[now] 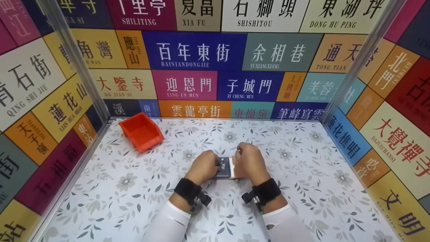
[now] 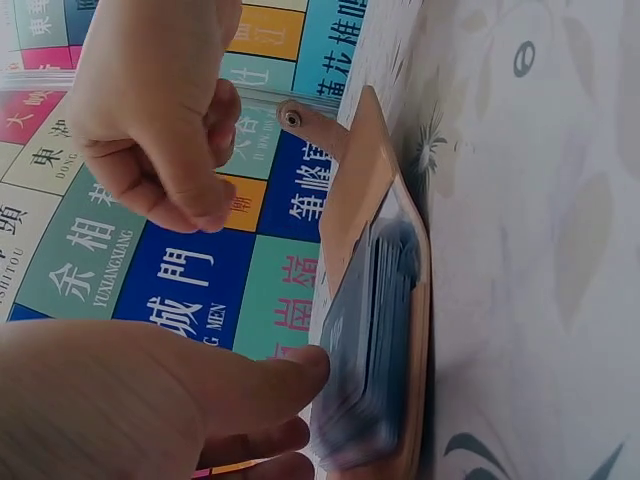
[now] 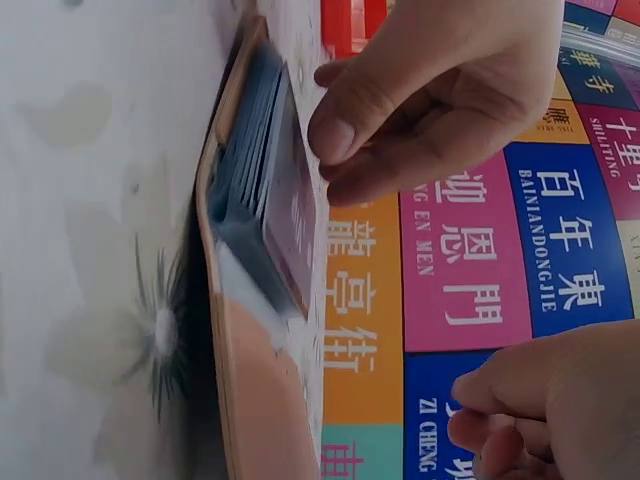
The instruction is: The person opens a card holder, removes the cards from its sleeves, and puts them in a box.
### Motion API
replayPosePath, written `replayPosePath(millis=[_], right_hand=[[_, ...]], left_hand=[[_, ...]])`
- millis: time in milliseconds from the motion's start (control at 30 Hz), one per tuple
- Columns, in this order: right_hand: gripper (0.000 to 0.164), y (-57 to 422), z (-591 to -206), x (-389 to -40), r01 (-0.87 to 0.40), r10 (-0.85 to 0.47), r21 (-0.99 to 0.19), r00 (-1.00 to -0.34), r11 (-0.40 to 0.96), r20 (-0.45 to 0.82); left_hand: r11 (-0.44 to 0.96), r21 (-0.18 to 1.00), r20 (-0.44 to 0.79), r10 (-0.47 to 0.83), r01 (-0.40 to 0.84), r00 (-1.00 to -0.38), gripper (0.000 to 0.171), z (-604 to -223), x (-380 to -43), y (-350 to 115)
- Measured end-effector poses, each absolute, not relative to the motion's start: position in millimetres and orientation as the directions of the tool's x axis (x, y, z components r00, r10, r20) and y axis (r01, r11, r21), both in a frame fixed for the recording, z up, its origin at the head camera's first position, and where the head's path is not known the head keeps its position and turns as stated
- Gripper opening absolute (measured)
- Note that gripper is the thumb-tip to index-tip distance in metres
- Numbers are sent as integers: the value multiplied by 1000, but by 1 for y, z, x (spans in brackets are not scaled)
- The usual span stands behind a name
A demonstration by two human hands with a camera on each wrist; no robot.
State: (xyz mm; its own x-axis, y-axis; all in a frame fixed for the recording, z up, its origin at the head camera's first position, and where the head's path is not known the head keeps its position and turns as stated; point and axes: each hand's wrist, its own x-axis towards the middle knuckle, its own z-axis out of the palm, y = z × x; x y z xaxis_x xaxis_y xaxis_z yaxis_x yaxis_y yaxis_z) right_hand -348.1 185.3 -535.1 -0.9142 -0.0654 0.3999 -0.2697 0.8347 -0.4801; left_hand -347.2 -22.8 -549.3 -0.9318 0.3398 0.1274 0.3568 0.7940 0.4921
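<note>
An opened tan card holder (image 1: 238, 172) lies on the table between the hands, a dark card marked "Vip" (image 1: 223, 167) on top of its stack of plastic sleeves (image 3: 250, 170). My left hand (image 1: 203, 166) is at the stack's left end, thumb tip at the top card; the wrist views do not show a grip. Its fingers are bent beside the thumb. Over the bare flap, my right hand (image 1: 250, 163) is raised with loosely curled fingers and nothing visible in them. A snap-button strap (image 2: 305, 125) sticks up from the flap in the left wrist view.
An orange-red plastic bin (image 1: 141, 132) stands at the back left of the table. Flowered white cloth (image 1: 141, 201) covers the tabletop. Panels with colourful signs (image 1: 198, 50) rise at the back and both sides.
</note>
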Motion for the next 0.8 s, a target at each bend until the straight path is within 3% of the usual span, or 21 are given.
replayPosePath(millis=[133,367,600,800], right_hand=[[8,177,-541,-349,-264,-88,-552,-942,791,324],[15,180,-559,-356,-101,-44,-572,-993,814,112],[20,186,-565,-361,-41,-25,-615,-999,787,35],[21,187,-567,-361,30,-5,-681,-999,732,-49]], left_hand=[[796,470,139,360,382,-922,15,-549,-347,-24],[824,439,117,343,358,-932,20,-548,-345,-24],[831,428,95,351,357,-931,31,-547,-343,-24],[834,382,94,395,399,-914,27,-549,-344,-24]])
